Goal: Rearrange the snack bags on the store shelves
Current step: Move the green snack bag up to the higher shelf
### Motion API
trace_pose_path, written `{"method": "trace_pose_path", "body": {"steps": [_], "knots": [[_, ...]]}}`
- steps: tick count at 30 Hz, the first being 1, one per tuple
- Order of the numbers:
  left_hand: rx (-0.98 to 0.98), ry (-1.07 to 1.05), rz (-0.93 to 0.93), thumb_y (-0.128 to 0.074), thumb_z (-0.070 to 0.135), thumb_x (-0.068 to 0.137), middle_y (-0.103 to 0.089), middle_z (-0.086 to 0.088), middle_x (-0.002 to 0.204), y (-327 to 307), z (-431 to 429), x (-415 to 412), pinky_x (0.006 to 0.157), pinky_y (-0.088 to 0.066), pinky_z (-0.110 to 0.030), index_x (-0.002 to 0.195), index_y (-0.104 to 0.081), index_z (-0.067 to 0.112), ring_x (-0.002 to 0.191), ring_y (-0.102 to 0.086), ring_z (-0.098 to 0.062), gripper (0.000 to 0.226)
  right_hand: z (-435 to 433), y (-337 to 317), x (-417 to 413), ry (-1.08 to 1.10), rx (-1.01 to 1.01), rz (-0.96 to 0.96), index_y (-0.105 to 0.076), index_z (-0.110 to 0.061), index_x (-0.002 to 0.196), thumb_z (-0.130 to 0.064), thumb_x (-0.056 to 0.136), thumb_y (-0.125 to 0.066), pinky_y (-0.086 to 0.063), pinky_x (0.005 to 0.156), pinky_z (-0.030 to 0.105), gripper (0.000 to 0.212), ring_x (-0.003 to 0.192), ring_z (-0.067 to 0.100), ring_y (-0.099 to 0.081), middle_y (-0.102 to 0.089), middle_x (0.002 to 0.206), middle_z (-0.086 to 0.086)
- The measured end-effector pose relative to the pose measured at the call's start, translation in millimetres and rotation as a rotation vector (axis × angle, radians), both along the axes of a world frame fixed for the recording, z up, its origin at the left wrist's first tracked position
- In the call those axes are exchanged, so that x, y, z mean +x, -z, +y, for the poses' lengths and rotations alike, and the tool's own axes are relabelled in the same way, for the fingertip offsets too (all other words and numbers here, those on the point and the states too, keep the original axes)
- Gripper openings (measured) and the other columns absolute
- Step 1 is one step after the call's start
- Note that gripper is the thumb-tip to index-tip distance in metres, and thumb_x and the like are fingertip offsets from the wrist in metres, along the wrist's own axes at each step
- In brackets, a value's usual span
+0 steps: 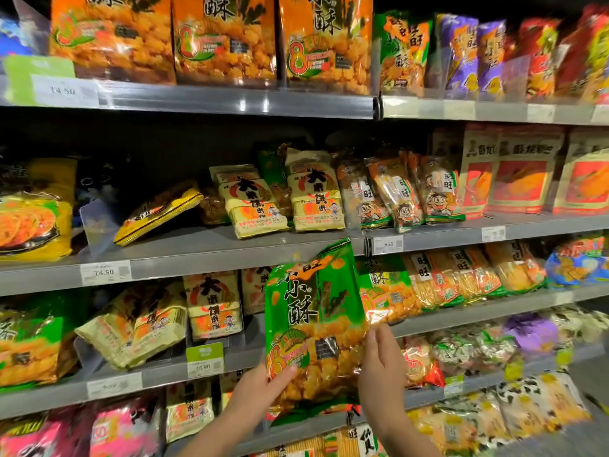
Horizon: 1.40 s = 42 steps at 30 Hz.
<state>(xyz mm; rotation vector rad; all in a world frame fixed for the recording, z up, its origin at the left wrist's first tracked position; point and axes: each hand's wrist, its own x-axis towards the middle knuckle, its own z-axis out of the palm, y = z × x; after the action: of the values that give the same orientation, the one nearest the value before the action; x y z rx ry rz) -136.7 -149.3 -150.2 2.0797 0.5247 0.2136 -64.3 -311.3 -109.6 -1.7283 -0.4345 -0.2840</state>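
A green snack bag with black characters and orange puffs is held upright in front of the shelves, low and centre. My left hand grips its lower left corner, thumb over the front. My right hand holds its right edge, fingers pressed along the side. Behind it, another green bag of the same kind stands on the third shelf. A yellow bag lies tilted on the second shelf, beside two pale yellow bags that stand upright.
Grey shelf edges carry white price tags. Large orange bags fill the top shelf. Clear plastic dividers separate rows. Red pouches stand at right. A dark gap sits on the second shelf behind the tilted yellow bag.
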Motion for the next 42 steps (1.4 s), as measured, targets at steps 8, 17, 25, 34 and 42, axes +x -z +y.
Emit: {"method": "trace_pose_path", "body": {"steps": [8,17,25,34,42], "knots": [[0.039,0.017,-0.142,-0.051,0.052,0.083,-0.065,0.01,0.091,-28,-8,-1,0.082,-0.049,-0.027,0.089,-0.054,0.035,0.085,-0.062,-0.007,0.018,-13,-22,-11,0.053,0.145,-0.113,-0.038,-0.016,0.064,-0.03,0.091,-0.031,-0.023,0.053,0.024,0.032,0.052,0.007,-0.029,-0.035,0.059,-0.001],[0.225,-0.049,-0.261,-0.049,0.06,0.081,-0.063,0.013,0.086,-91,3,30,0.079,-0.052,-0.03,0.101,-0.048,0.035,0.082,-0.061,-0.01,0.033,-5,-67,38,-0.005,0.124,-0.184,-0.041,-0.007,0.069,-0.036,0.089,-0.052,-0.031,0.06,0.036,0.036,0.067,0.027,-0.039,-0.042,0.07,0.011],[0.277,-0.107,-0.27,-0.051,0.055,0.083,-0.06,0.001,0.12,-132,23,75,0.084,-0.043,-0.028,0.137,-0.031,0.027,0.108,-0.057,-0.02,0.064,26,-99,95,-0.04,0.308,-0.132,-0.045,-0.012,0.07,-0.03,0.091,-0.052,-0.034,0.062,0.037,0.028,0.067,0.017,-0.042,-0.047,0.069,0.002],[0.296,-0.287,-0.264,-0.06,0.057,0.076,-0.06,0.004,0.122,-145,74,104,0.091,-0.046,-0.031,0.132,-0.035,0.028,0.111,-0.057,-0.019,0.067,93,-120,148,-0.223,0.319,-0.119,-0.04,-0.017,0.064,-0.018,0.092,-0.054,-0.03,0.059,0.025,0.032,0.056,0.001,-0.036,-0.041,0.064,-0.006],[0.333,-0.352,-0.296,-0.059,0.052,0.08,-0.059,0.008,0.117,-172,93,142,0.087,-0.044,-0.028,0.13,-0.038,0.028,0.109,-0.056,-0.016,0.059,122,-146,194,-0.219,0.21,-0.208,-0.046,-0.012,0.073,-0.027,0.093,-0.051,-0.033,0.06,0.026,0.026,0.066,0.01,-0.043,-0.05,0.072,0.001]]}}
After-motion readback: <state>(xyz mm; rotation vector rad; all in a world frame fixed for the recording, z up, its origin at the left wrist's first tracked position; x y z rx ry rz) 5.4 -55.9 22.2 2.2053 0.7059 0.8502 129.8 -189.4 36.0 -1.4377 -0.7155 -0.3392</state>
